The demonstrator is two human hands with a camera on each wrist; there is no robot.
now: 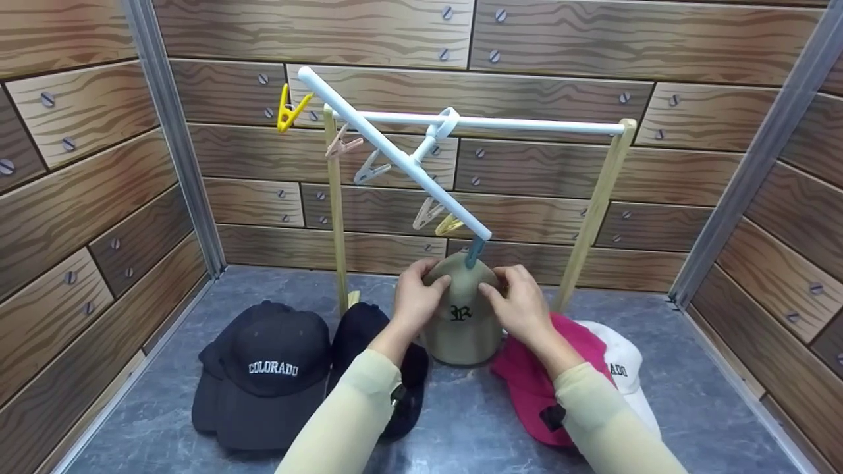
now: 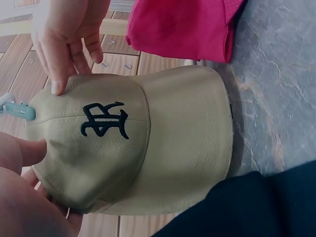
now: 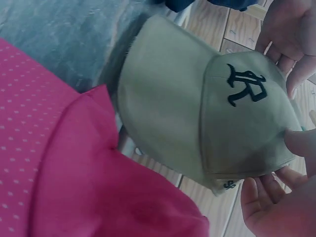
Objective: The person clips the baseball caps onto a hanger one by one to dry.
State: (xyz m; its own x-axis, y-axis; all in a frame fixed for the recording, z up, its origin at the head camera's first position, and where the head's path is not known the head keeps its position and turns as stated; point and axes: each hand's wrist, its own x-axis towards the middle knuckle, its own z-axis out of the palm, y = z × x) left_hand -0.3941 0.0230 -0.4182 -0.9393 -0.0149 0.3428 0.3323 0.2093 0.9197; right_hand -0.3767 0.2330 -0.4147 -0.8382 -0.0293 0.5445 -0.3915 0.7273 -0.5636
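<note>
Beige domed fabric cap (image 1: 461, 332) below white tubular bar (image 1: 395, 154), black billed fabric caps (image 1: 273, 349) left, magenta billed fabric cap (image 1: 523, 378) right

Plank-patterned walls (image 1: 553, 39) with grey metal corner posts (image 1: 174, 131) around a marbled grey tabletop (image 1: 454, 421).

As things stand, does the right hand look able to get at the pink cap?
Probably yes, if it first lets go: the right hand grips the beige cap, but the pink cap lies close by and no other cap covers it.
</note>
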